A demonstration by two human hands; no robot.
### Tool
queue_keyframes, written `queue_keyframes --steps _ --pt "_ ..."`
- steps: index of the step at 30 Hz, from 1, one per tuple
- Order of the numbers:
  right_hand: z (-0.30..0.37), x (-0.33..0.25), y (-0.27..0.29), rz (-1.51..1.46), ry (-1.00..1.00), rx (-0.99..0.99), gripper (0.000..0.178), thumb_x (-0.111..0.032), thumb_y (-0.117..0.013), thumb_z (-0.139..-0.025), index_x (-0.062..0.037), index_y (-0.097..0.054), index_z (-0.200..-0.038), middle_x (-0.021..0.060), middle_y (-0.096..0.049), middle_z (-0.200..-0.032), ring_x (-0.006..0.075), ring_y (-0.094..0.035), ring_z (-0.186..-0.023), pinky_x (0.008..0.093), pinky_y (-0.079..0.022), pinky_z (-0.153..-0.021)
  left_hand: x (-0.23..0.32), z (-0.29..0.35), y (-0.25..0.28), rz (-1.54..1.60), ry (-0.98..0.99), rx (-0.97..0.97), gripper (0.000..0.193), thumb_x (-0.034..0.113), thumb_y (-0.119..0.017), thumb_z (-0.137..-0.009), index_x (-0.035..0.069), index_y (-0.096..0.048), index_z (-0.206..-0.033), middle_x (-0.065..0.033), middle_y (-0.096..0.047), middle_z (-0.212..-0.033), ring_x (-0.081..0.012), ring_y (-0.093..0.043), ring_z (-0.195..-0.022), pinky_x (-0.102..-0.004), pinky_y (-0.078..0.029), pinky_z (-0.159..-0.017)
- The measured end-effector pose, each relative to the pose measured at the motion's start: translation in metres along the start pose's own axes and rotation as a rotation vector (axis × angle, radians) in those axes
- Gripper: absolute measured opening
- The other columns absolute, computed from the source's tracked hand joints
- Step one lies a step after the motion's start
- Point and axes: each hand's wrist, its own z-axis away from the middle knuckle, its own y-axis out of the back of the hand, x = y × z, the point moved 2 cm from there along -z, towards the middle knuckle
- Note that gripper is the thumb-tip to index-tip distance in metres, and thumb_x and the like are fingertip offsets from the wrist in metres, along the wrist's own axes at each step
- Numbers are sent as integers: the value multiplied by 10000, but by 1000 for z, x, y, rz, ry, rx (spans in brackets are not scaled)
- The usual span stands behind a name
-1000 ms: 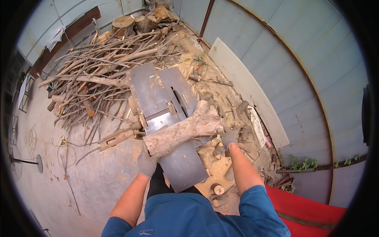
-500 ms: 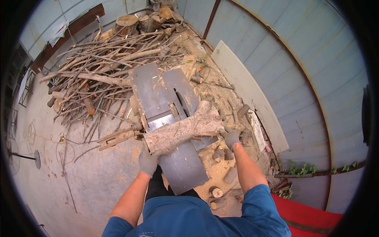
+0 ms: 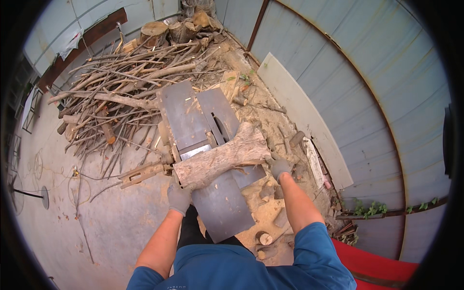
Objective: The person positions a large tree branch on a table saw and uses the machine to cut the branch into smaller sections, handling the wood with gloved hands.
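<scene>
Presently | left hand (image 3: pixel 179 198), right hand (image 3: pixel 280 168) hold log (image 3: pixel 222 157) by ends | apparent step: positioning over saw table (image 3: pixel 223 212) | next move: needs blade (image 3: pixel 219 124) clearance

You: blue short-slv fabric tee (image 3: pixel 227 266), mostly plain, loose sleeves (image 3: pixel 316 253); sm. pale print (image 3: pixel 177 288) on front, partly cut off. Your L hand (image 3: pixel 179 197) & R hand (image 3: pixel 279 168) in matching matte grey gloves (image 3: pixel 181 203), approx. wrist-length. Forearms (image 3: pixel 300 203) bare. Blk trousers (image 3: pixel 189 224) below tee hem.
</scene>
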Motion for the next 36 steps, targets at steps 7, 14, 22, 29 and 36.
queue_keyframes --steps 7,14,22,29,36 --pt "-32 25 -14 -38 73 -21 508 -323 -740 -998 -2 -665 -1385 165 -692 -1387 275 -640 -1278 354 -479 -1074 -11 -9 -2 -1 213 -118 804 250 -909 -754 4 -556 -1433 -258 -682 -1192 -445 -652 -1143 -513 -534 -964" --pt "-57 48 -22 5 46 9 519 -417 -671 -1006 -58 -684 -1380 211 -661 -1409 379 -600 -1342 420 -455 -1126 -2 -19 0 -142 -73 54 709 320 -927 -737 -21 -617 -1276 -263 -642 -1241 -452 -613 -1160 -509 -509 -973" --pt "-35 -12 -17 178 72 -6 502 -436 -660 -1008 -88 -694 -1369 195 -679 -1379 372 -621 -1307 425 -484 -1080 -6 -28 6 -188 -40 70 707 342 -932 -734 -16 -615 -1255 -264 -666 -1197 -462 -635 -1104 -523 -516 -941" --pt "-51 3 -16 95 52 -13 474 -442 -644 -1010 -144 -697 -1374 170 -698 -1352 367 -651 -1258 426 -506 -1048 2 -42 3 -198 -9 -3 695 281 -910 -744 -10 -596 -1292 -253 -689 -1178 -454 -647 -1111 -511 -522 -943" --pt "-63 -3 -26 19 -2 19 466 -302 -760 -986 -20 -698 -1352 167 -769 -1215 234 -733 -1047 346 -552 -904 -8 -51 2 -177 -64 52 672 241 -903 -733 6 -613 -1291 -243 -709 -1180 -446 -662 -1111 -507 -524 -948"
